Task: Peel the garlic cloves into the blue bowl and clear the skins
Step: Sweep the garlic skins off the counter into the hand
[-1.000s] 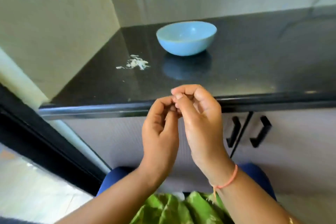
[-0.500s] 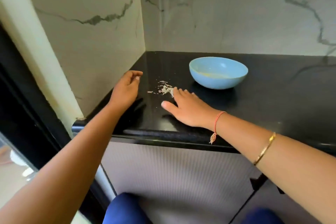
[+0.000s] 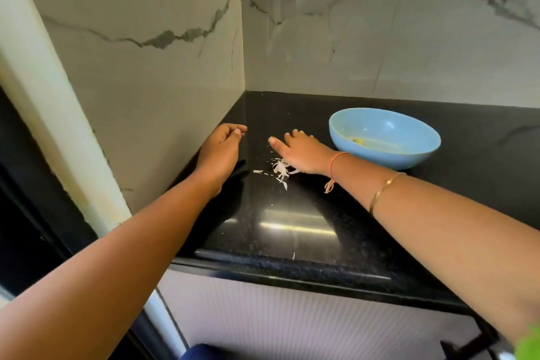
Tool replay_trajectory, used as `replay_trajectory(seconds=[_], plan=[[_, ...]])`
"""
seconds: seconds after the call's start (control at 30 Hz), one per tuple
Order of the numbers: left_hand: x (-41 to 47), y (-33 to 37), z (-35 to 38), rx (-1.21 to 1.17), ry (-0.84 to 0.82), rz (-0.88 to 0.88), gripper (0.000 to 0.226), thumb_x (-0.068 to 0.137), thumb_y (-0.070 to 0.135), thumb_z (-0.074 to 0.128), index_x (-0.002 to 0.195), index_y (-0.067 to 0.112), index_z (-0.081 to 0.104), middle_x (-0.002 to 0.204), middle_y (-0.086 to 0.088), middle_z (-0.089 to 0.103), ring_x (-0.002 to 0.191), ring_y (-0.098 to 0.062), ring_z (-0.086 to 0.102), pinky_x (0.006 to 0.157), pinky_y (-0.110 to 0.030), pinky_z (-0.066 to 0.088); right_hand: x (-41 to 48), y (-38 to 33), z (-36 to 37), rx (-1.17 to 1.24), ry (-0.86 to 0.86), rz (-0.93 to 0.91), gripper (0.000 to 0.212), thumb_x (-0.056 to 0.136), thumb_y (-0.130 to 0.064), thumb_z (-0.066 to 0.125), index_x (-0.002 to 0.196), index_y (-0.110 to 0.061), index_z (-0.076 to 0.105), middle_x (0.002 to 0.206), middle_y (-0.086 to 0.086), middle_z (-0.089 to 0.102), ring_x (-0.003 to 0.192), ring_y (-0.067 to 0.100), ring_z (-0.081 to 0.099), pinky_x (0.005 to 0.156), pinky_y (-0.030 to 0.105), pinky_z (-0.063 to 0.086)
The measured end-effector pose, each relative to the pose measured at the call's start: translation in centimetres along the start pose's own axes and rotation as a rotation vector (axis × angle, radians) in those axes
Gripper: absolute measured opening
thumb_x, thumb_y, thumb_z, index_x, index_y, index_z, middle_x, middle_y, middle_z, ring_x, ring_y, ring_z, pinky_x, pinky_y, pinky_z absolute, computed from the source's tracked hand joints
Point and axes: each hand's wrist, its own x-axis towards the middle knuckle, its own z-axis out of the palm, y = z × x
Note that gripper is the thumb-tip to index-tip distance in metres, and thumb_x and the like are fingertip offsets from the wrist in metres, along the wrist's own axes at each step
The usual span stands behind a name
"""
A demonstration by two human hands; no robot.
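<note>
Fingers of right hand flat, palm touching garlic skins; left hand curled, contents unclear.

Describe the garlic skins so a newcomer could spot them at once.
Start at the black countertop in the marble corner, where a blue bowl sits. Left of the bowl the right hand lies flat; the garlic skins are the small heap of thin white flakes beside its heel. They alone look pale and papery on the dark stone.

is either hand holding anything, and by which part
The right hand lies flat on the counter beside the garlic skins, holding nothing. The left hand is curled; whether it holds anything cannot be told.
</note>
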Motion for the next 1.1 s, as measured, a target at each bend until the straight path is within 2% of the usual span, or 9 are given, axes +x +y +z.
replay_trajectory(seconds=[0.07, 0.23, 0.3, 0.37, 0.5, 0.57, 0.73, 0.87, 1.1], plan=[[0.8, 0.0, 0.4, -0.018, 0.003, -0.008, 0.022, 0.100, 0.019, 0.040, 0.095, 0.027, 0.060, 0.100, 0.010, 0.060, 0.103, -0.009, 0.055, 0.101, -0.034, 0.043, -1.2, -0.8, 0.2, 0.008, -0.016, -0.098, 0.064, 0.099, -0.048, 0.015, 0.135, 0.000, 0.038, 0.146, 0.018, 0.032, 0.140, 0.031, 0.021, 0.113, 0.045, 0.015], [2.0, -0.1, 1.0, -0.021, 0.013, 0.003, 0.025, 0.099, 0.020, 0.040, 0.089, 0.031, 0.060, 0.098, 0.011, 0.062, 0.103, -0.011, 0.056, 0.101, -0.038, 0.045, -3.0, -2.2, 0.6, 0.123, -0.132, -0.254, 0.059, 0.101, -0.042, 0.016, 0.148, -0.006, 0.012, 0.157, 0.009, 0.009, 0.145, 0.016, 0.003, 0.116, 0.031, 0.004], [2.3, -0.1, 1.2, -0.038, 0.018, 0.008, 0.026, 0.099, 0.019, 0.041, 0.086, 0.031, 0.060, 0.096, 0.010, 0.062, 0.102, -0.013, 0.057, 0.100, -0.039, 0.045, -1.0, -2.5, 0.2, 0.212, -0.060, -0.213, 0.058, 0.102, -0.040, 0.019, 0.146, -0.002, 0.021, 0.155, 0.013, 0.016, 0.145, 0.022, 0.009, 0.115, 0.033, 0.010], [2.5, -0.1, 1.3, -0.054, 0.031, 0.007, 0.026, 0.099, 0.019, 0.041, 0.086, 0.030, 0.061, 0.096, 0.010, 0.063, 0.102, -0.013, 0.058, 0.101, -0.039, 0.045, 1.9, -2.4, 0.0, 0.214, 0.020, -0.119, 0.057, 0.102, -0.041, 0.022, 0.137, 0.003, 0.034, 0.148, 0.021, 0.027, 0.142, 0.032, 0.017, 0.114, 0.042, 0.018], [2.6, -0.4, 1.4, -0.065, 0.048, 0.007, 0.026, 0.099, 0.019, 0.041, 0.085, 0.031, 0.061, 0.097, 0.012, 0.062, 0.103, -0.010, 0.056, 0.100, -0.036, 0.045, 7.4, -1.5, 0.4, 0.167, 0.086, 0.128, 0.070, 0.099, -0.049, 0.023, 0.144, 0.004, 0.022, 0.154, 0.022, 0.011, 0.144, 0.032, 0.006, 0.116, 0.044, 0.010], [2.7, -0.5, 1.5, -0.058, 0.041, 0.010, 0.027, 0.099, 0.019, 0.040, 0.085, 0.031, 0.060, 0.099, 0.011, 0.063, 0.102, -0.009, 0.056, 0.099, -0.035, 0.045, 9.2, -1.3, 0.4, 0.149, 0.120, 0.184, 0.073, 0.098, -0.052, 0.023, 0.146, 0.003, 0.018, 0.155, 0.021, 0.010, 0.144, 0.032, 0.005, 0.116, 0.043, 0.009], [2.7, -0.6, 1.5, -0.064, 0.038, 0.024, 0.028, 0.099, 0.019, 0.040, 0.084, 0.030, 0.061, 0.101, 0.010, 0.063, 0.102, -0.008, 0.056, 0.092, -0.028, 0.045, 12.2, -0.4, -0.1, 0.057, 0.103, 0.212, 0.075, 0.098, -0.053, 0.022, 0.147, 0.003, 0.012, 0.156, 0.019, 0.006, 0.145, 0.031, 0.004, 0.117, 0.042, 0.008], [2.7, -0.7, 1.5, -0.057, 0.038, 0.028, 0.028, 0.099, 0.019, 0.040, 0.085, 0.030, 0.062, 0.099, 0.012, 0.063, 0.101, -0.006, 0.056, 0.089, -0.026, 0.044, 12.6, -0.1, -0.5, 0.016, 0.060, 0.204, 0.072, 0.098, -0.053, 0.016, 0.142, 0.002, 0.031, 0.153, 0.020, 0.021, 0.142, 0.033, 0.019, 0.116, 0.044, 0.016], [2.9, -0.4, 1.3, -0.124, 0.045, -0.001, 0.028, 0.099, 0.017, 0.039, 0.085, 0.027, 0.061, 0.099, 0.009, 0.064, 0.103, -0.012, 0.057, 0.099, -0.036, 0.045, 8.0, -0.7, 0.4, 0.028, 0.046, 0.051, 0.066, 0.099, -0.049, 0.017, 0.137, 0.001, 0.040, 0.146, 0.019, 0.034, 0.136, 0.032, 0.029, 0.111, 0.043, 0.021]])
